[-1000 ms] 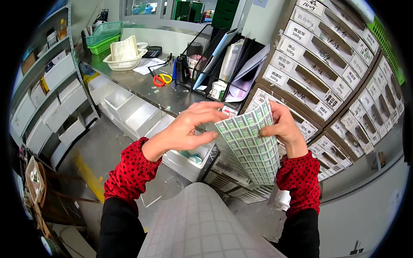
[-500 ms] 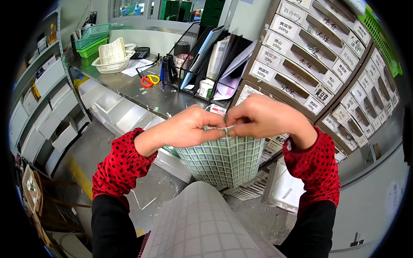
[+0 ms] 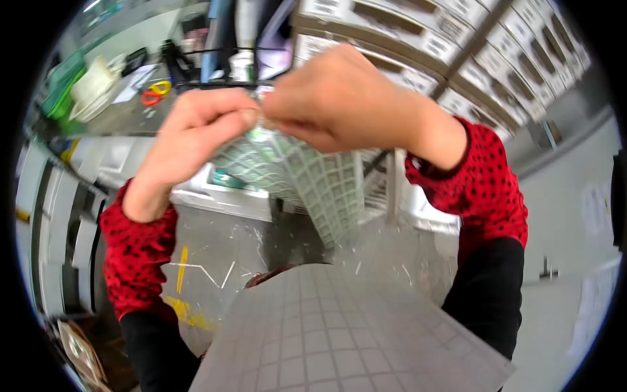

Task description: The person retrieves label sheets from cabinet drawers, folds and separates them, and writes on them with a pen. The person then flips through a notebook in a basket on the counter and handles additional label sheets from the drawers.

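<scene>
My left hand (image 3: pixel 196 130) is closed, thumb against fingers, on the upper edge of a green-and-white sheet of small labels (image 3: pixel 326 183). Close against it, my right hand (image 3: pixel 346 98) is closed in a fist on the same edge, blurred by motion. The label sheet hangs below both hands, creased down the middle and narrowing to a lower corner. A pale grey sheet with a grid of rectangles (image 3: pixel 326 320) lies nearer my body, below the hands. Whether the two sheets are joined cannot be made out.
Ahead is a metal counter (image 3: pixel 137 117) with orange-and-yellow scissors (image 3: pixel 155 93), a white basket (image 3: pixel 98 91) and a black wire file rack (image 3: pixel 222 83). Labelled drawers (image 3: pixel 392 32) rise at the right. White bins (image 3: pixel 222 199) sit under the counter; paper strips (image 3: pixel 227 274) litter the floor.
My hands have shifted up and left in view, and the right has turned over into a fist. The label sheet has gone from broad and spread to creased and narrower. The camera has swung too.
</scene>
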Tool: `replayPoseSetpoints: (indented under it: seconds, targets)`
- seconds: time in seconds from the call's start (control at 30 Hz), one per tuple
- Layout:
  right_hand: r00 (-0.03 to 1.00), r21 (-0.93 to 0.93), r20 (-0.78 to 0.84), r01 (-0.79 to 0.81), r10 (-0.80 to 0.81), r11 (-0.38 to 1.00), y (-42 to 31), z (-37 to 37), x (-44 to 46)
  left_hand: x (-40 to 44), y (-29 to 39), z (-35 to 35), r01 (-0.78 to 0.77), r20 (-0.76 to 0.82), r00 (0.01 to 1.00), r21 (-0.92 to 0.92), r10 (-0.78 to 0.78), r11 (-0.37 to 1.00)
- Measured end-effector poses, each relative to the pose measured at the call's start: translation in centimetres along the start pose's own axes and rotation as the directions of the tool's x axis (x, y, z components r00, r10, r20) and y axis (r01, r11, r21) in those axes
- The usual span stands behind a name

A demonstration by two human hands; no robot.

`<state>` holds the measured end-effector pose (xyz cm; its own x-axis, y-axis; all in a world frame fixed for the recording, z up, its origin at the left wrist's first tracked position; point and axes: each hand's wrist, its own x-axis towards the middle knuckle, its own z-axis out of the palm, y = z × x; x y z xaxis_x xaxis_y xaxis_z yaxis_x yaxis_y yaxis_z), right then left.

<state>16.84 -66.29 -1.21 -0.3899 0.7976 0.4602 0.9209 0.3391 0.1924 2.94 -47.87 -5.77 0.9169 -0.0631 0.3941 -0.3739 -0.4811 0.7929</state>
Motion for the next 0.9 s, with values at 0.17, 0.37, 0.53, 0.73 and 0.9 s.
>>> replayPoseSetpoints:
  seconds: [0.17,0.37,0.53,0.73,0.9]
  targets:
    - [0.741,0.162,0.539,-0.558,0.4,0.814,1.5,-7.3,-1.9,0.9,-0.2,-0.9,0.012,0.065,0.998,-0.083,-0.007,0.996]
    - [0.682,-0.016,0.489,-0.617,0.545,0.787,0.3,-9.2,-3.0,2.9,0.4,-0.2,0.012,0.35,0.936,0.074,-0.037,0.997]
    - [0.849,-0.63,0.205,-0.266,0.486,0.73,-1.6,-4.6,-4.6,4.9,-1.0,0.5,-0.154,0.36,0.93,0.198,0.074,0.968]
    - [0.918,-0.428,0.009,-0.354,0.396,0.832,-2.8,-3.3,-4.4,6.9,-1.0,-0.3,0.029,0.381,0.924,-0.142,0.028,0.989]
    - [0.951,-0.578,-0.102,-0.297,0.293,0.761,-4.6,-2.1,-4.7,7.6,-1.0,-1.6,0.087,0.412,0.911,-0.156,-0.015,0.984]
